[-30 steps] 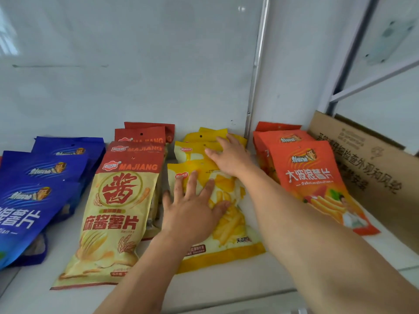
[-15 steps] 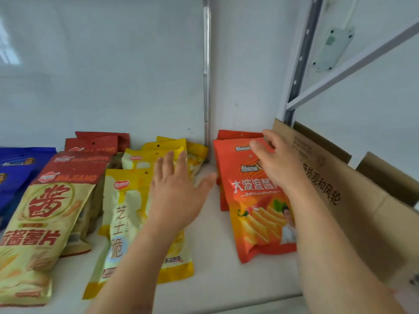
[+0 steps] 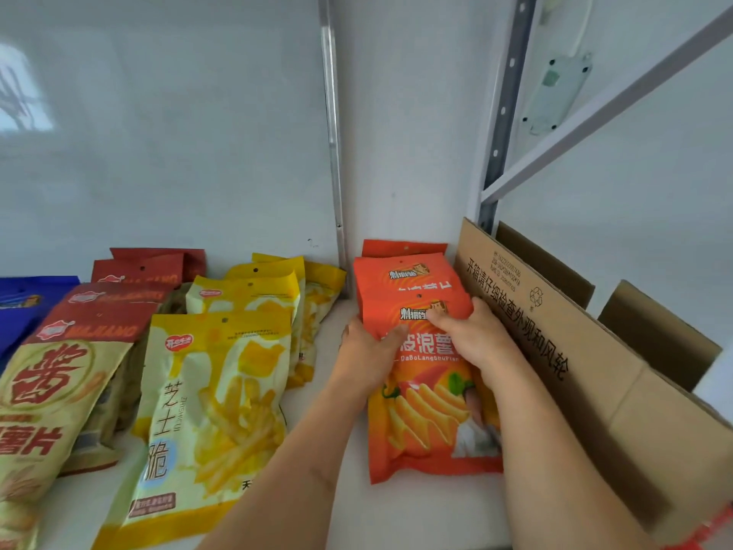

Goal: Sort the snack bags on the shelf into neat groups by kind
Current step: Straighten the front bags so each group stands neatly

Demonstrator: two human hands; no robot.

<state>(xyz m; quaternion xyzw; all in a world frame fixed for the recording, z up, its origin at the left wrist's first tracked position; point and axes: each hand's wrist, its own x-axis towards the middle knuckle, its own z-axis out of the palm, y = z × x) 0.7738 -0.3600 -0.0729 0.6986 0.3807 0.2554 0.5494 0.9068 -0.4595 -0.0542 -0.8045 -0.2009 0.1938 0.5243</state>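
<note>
A stack of orange snack bags [image 3: 428, 422] lies at the right of the white shelf [image 3: 325, 319], beside a cardboard box. My left hand [image 3: 367, 351] grips the left edge of the top orange bag, thumb on its face. My right hand [image 3: 472, 335] grips the bag's right edge, thumb pressed near the logo. To the left lie a row of yellow bags [image 3: 214, 391], then red-and-cream bags [image 3: 67, 363], then blue bags [image 3: 23, 303] at the far left edge.
An open cardboard box [image 3: 595, 351] stands along the shelf's right side, touching the orange stack. A metal upright [image 3: 333, 133] runs up the back wall behind the bags. A strip of bare shelf separates the yellow and orange rows.
My left hand left the yellow bags and crossed right to the orange stack. Both hands now clasp the top orange bag by its sides. The view shifted right.
</note>
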